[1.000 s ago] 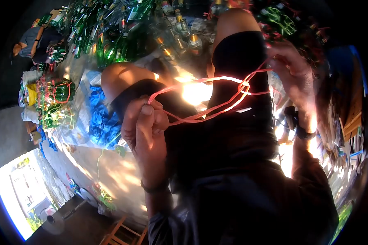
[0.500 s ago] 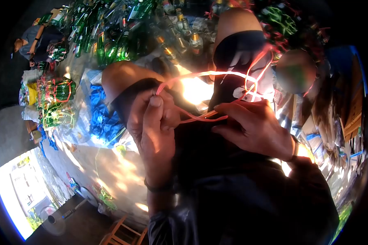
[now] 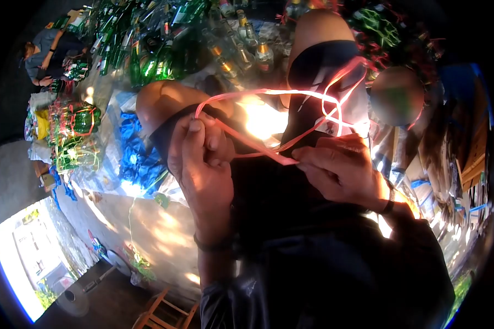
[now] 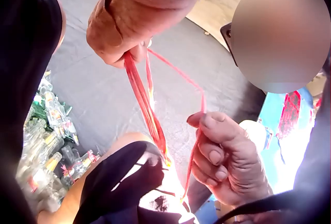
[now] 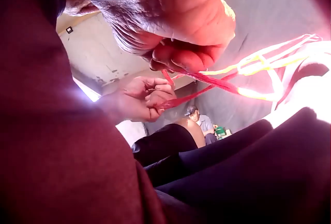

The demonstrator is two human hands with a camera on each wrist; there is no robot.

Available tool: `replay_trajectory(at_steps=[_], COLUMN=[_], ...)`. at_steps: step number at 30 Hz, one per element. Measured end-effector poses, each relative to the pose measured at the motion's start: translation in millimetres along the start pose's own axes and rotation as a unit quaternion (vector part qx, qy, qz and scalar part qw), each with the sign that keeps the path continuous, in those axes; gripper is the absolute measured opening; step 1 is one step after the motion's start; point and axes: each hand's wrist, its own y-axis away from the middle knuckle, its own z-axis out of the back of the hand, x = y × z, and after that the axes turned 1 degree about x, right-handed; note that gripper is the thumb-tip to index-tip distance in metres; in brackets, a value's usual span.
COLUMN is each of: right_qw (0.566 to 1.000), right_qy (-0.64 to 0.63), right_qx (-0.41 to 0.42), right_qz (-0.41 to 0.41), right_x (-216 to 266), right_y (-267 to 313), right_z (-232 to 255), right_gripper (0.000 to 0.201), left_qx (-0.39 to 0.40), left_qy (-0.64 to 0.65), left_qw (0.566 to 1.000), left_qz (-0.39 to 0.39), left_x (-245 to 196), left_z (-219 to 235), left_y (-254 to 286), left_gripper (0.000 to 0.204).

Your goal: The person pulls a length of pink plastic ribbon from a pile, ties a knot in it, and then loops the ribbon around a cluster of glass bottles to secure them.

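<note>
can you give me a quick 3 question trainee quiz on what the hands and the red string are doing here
1. True or false: both hands pinch the red plastic string.
2. What lies heaped beyond the person's knees? A) green glass bottles B) bricks C) books
3. Fill in: in the head view the string loops over the person's right ____.

Key: 1 true, the left hand and the right hand each pinch it. 2 A. 3 knee.

- Green glass bottles piled thick, well beyond the hands — a proper heap.
- Blue plastic sheet crumpled just left of the left hand.
- Bottle bundles in coloured netting further left.
- Wooden stool down below the wrists.
- Another seated person far off, upper left.
</note>
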Motion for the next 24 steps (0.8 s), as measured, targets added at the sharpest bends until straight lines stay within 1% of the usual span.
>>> replay_trajectory(at_steps=[1, 2, 4, 5, 6, 8, 9, 11, 12, 14, 15, 16, 17, 18, 20, 22, 24], right_qw=[1.0, 1.0, 0.994, 0.992, 0.992, 0.979, 0.979, 0.975, 0.975, 0.987, 0.987, 0.994, 0.999, 0.999, 0.993, 0.973, 0.968], right_qy=[-0.008, -0.007, 0.018, 0.022, 0.023, 0.069, 0.069, 0.113, 0.114, 0.04, 0.041, 0.035, 0.029, 0.042, 0.11, 0.217, 0.24], right_qx=[0.015, 0.015, 0.078, 0.098, 0.098, 0.179, 0.179, 0.191, 0.191, 0.153, 0.153, 0.094, 0.034, -0.024, -0.04, -0.054, -0.041], right_qz=[0.02, 0.02, 0.076, 0.076, 0.076, 0.064, 0.064, -0.004, -0.004, -0.037, -0.038, -0.033, -0.026, 0.0, 0.024, 0.055, 0.059], right_x=[0.0, -2.4, -11.0, -14.2, -15.3, -16.7, -14.9, -8.7, -6.8, 0.7, 3.3, 4.7, 4.9, 4.4, 9.2, 2.5, -14.4], right_y=[2.0, 4.5, 11.0, 13.2, 14.5, 16.0, 17.5, 21.4, 20.0, 14.5, 11.4, 7.2, 3.2, -0.1, -18.2, -34.1, -43.2], right_z=[3.0, 3.0, -1.2, -2.0, -0.7, 1.7, 2.0, 2.5, 6.2, 19.6, 26.5, 33.9, 41.0, 46.7, 65.3, 66.5, 68.2], right_gripper=[0.024, 0.024, 0.023, 0.025, 0.025, 0.028, 0.028, 0.024, 0.024, 0.022, 0.022, 0.022, 0.023, 0.028, 0.03, 0.035, 0.038], left_qx=[0.001, 0.008, 0.016, 0.0, -0.017, -0.01, -0.004, -0.004, -0.005, 0.005, 0.012, 0.014, 0.039, 0.064, 0.08, 0.099, 0.078], left_qy=[0.001, -0.001, -0.001, -0.009, -0.017, 0.005, 0.026, 0.018, 0.01, 0.005, -0.002, -0.002, -0.002, -0.002, -0.009, -0.015, -0.025], left_qw=[1.0, 1.0, 1.0, 1.0, 1.0, 1.0, 0.999, 0.999, 0.999, 0.999, 0.999, 0.999, 0.999, 0.997, 0.996, 0.994, 0.996], left_qz=[0.0, 0.0, -0.001, -0.004, -0.006, -0.015, -0.024, -0.031, -0.04, -0.035, -0.03, -0.029, -0.031, -0.032, -0.037, -0.041, -0.041], left_x=[0.6, 1.2, 0.2, -2.1, -3.4, -2.2, -2.1, -4.1, -5.1, -7.6, -8.4, -8.8, -8.9, -9.1, -10.7, -13.1, -15.2], left_z=[1.5, 2.7, 1.1, -1.9, -3.6, 3.9, 6.7, 5.8, 5.0, 3.2, 2.9, 3.6, 4.5, 5.1, 2.1, -3.3, -8.0], left_y=[-0.7, -1.1, -1.5, -1.0, -0.6, -2.7, -3.7, -3.1, -2.8, -0.9, 0.5, 1.2, 1.7, 2.3, 5.0, 8.4, 10.5], left_gripper=[0.017, 0.017, 0.017, 0.017, 0.017, 0.017, 0.018, 0.018, 0.018, 0.018, 0.017, 0.017, 0.018, 0.018, 0.019, 0.019, 0.02])
